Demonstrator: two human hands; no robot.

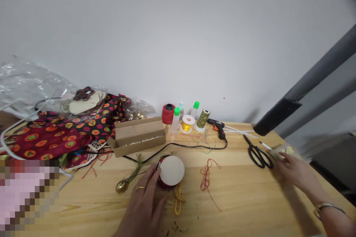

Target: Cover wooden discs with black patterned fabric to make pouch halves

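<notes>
My left hand point(147, 196) rests its stretched fingers against the left side of a round piece with a white disc on top point(172, 170). Dark and reddish material shows below the disc, and a looped yellow cord point(178, 200) comes out at its front. To the left lies a gold bell-like ball point(121, 186) with a green tassel point(135, 169). Over at the table's right edge, my right hand point(294, 170) pinches a small clear plastic bag point(290, 150) with pale contents. Black-handled scissors point(258, 154) lie just left of that hand.
A tangled red cord point(205, 177) lies mid-table. Behind are an open cardboard box point(140, 137), a red thread spool point(168, 114), green-capped bottles, a yellow cord spool point(188, 124) and a glue gun point(218, 127) with its cable across the table. Patterned fabric point(55, 140) piles up left.
</notes>
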